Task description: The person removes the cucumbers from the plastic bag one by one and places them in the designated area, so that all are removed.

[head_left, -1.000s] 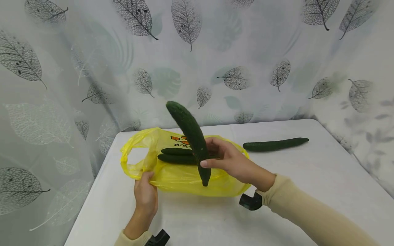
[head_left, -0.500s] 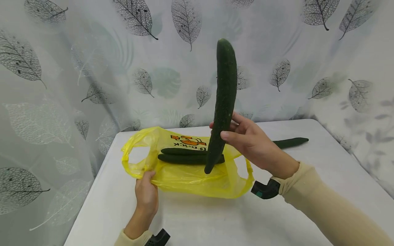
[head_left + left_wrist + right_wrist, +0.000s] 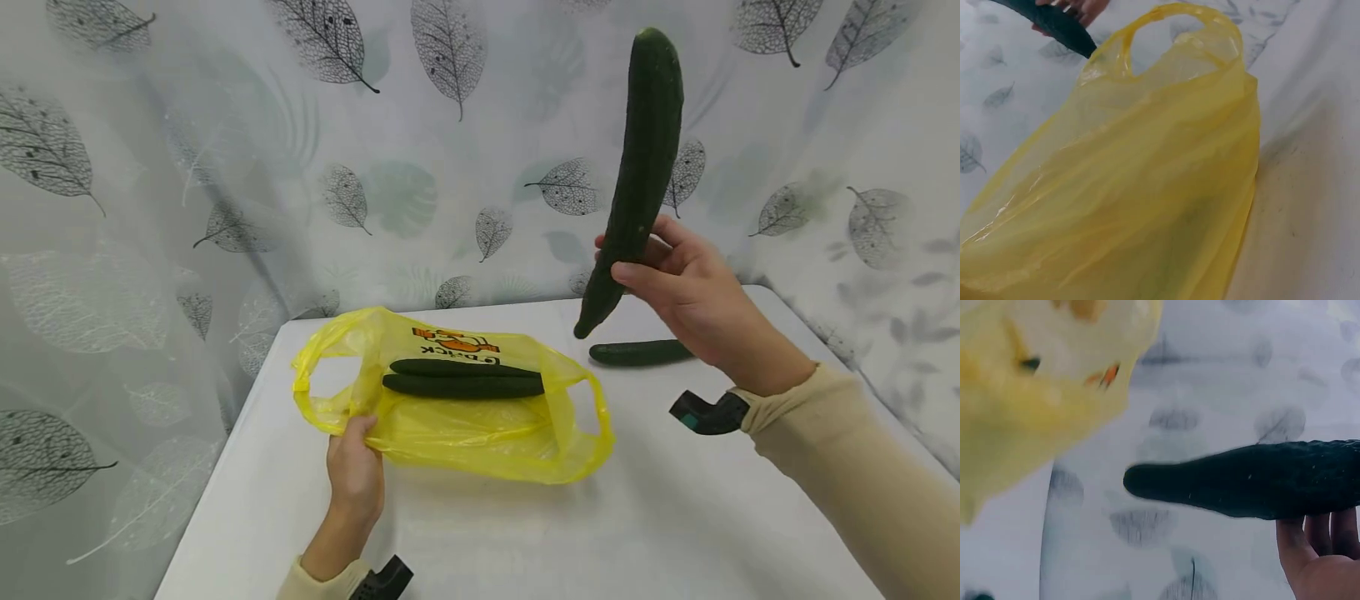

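Note:
In the head view my right hand (image 3: 701, 292) grips a long dark green cucumber (image 3: 647, 158) near its lower end, holding it up nearly upright, right of the bag. My left hand (image 3: 356, 471) pinches the near left edge of a yellow plastic bag (image 3: 465, 437), whose mouth faces me. Two cucumbers (image 3: 463, 386) lie side by side inside it. Another cucumber (image 3: 637, 353) rests on the table behind my right hand, which hides its far end. The right wrist view shows the held cucumber (image 3: 1241, 481) apart from the bag (image 3: 1054, 412).
A white table (image 3: 465, 542) runs back to a curtain (image 3: 300, 167) printed with leaves. The bag's right handle loop (image 3: 600, 417) stands out toward the right side of the table. Each wrist carries a small black camera (image 3: 708, 412).
My right hand has lifted the cucumber up and to the right, out from over the bag's mouth, turning it more upright. The left hand and bag have barely moved.

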`<state>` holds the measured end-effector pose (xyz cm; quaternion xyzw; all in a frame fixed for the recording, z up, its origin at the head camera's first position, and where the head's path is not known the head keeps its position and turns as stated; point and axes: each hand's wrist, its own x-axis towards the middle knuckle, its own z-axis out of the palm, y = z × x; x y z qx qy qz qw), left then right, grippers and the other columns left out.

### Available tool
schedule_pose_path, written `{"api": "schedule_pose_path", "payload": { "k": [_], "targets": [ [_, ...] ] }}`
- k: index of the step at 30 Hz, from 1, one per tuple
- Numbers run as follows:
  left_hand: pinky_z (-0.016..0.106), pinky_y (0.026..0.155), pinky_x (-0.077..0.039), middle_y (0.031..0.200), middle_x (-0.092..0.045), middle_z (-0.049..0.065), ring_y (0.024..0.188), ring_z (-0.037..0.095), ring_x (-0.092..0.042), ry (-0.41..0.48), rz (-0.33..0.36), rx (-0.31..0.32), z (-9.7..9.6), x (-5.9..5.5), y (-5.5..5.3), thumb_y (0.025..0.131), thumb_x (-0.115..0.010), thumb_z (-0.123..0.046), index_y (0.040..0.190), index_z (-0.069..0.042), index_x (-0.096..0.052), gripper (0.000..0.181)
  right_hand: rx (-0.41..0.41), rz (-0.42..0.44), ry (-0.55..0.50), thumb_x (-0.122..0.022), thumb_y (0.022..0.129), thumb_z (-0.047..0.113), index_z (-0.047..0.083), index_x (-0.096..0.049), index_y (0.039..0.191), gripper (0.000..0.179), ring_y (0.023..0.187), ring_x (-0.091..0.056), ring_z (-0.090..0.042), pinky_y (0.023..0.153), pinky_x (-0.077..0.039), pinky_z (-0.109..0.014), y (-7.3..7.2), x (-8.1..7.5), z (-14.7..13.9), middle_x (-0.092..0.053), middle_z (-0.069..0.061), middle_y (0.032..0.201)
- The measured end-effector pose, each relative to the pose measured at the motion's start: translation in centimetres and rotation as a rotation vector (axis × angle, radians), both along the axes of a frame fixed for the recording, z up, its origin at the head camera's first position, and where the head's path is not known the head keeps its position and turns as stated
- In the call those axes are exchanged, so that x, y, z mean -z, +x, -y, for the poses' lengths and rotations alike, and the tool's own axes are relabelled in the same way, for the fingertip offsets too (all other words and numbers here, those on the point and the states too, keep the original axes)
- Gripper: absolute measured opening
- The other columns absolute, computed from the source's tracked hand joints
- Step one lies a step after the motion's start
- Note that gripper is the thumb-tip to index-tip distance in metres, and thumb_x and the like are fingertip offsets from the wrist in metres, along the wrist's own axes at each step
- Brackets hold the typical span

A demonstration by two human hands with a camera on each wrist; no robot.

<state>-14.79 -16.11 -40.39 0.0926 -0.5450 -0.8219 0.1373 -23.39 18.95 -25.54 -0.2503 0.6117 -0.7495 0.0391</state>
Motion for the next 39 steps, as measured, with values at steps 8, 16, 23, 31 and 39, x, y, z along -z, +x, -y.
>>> {"api": "schedule_pose_path", "payload": {
  "k": [8,16,23,31,39],
  "targets": [
    [0.029,0.110,-0.033,0.142,-0.036,0.008,0.126,0.019,-0.039,-0.010,-0.012,0.001,-0.1,-0.1,-0.1,0.101,-0.027,-0.004,0.147,-0.002,-0.025,0.046,0.354,-0.201,0.483,-0.075,0.087,-0.004,0.004,-0.056,0.130,0.048,0.102,-0.061,-0.014,0.086,-0.050,-0.018,-1.9,3.1,-3.9,-0.061,-0.007,0.118],
    [0.031,0.112,-0.032,0.142,-0.036,0.007,0.128,0.020,-0.038,-0.012,-0.001,0.001,0.0,-0.1,-0.1,0.101,-0.026,-0.005,0.147,-0.004,-0.025,0.046,0.465,-0.309,0.919,-0.077,0.088,0.004,0.002,-0.056,0.130,0.048,0.108,-0.059,-0.027,0.089,-0.046,-0.032,-3.2,7.0,-8.5,-0.061,-0.017,0.123],
    [0.032,0.114,-0.029,0.146,-0.034,0.006,0.132,0.019,-0.035,-0.001,0.001,0.007,0.0,-0.3,-0.2,0.101,-0.025,-0.004,0.148,-0.005,-0.023,0.047,0.373,-0.347,1.101,-0.076,0.087,0.001,-0.002,-0.056,0.127,0.045,0.113,-0.055,-0.042,0.092,-0.043,-0.057,-4.1,10.8,-12.2,-0.061,-0.022,0.121],
    [0.033,0.115,-0.026,0.147,-0.032,0.006,0.136,0.021,-0.031,0.035,-0.026,0.012,-0.1,-0.5,-0.5,0.100,-0.025,-0.002,0.149,-0.006,-0.022,0.048,0.225,-0.378,1.244,-0.078,0.081,-0.006,-0.004,-0.060,0.121,0.043,0.115,-0.056,-0.044,0.094,-0.044,-0.059,-4.8,14.1,-15.4,-0.063,-0.022,0.121],
    [0.034,0.115,-0.026,0.146,-0.032,0.006,0.138,0.024,-0.029,0.036,-0.033,0.025,-0.3,-0.8,-0.7,0.101,-0.025,-0.003,0.147,-0.006,-0.023,0.047,0.150,-0.343,1.308,-0.077,0.081,-0.008,-0.007,-0.061,0.118,0.041,0.115,-0.055,-0.050,0.093,-0.045,-0.061,-5.0,16.2,-17.0,-0.062,-0.025,0.118]
  ]
}}
